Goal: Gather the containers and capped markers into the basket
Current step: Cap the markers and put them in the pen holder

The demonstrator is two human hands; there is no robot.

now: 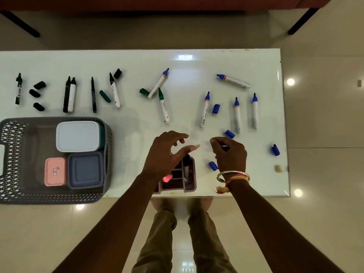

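basket (pixel 11 146) — overhangs near edge of table (pixel 137 60) | open glass — basket's right side

The basket (pixel 11 154) runs off the left edge. The left hand (pixel 165 152) and its forearm cover much of a compartmented holder (pixel 192 184), where a pink thing (pixel 167 178) is too blurred to name. The right hand (pixel 229 154) pinches a thin sliver (pixel 224 146) mostly buried in its fingers; its wrist hides part of a blue cap (pixel 212 165). A beige lump (pixel 278 168) near the right edge of the worktop (pixel 128 62) is unclear. Print on the markers (pixel 204 110) is too small to read.
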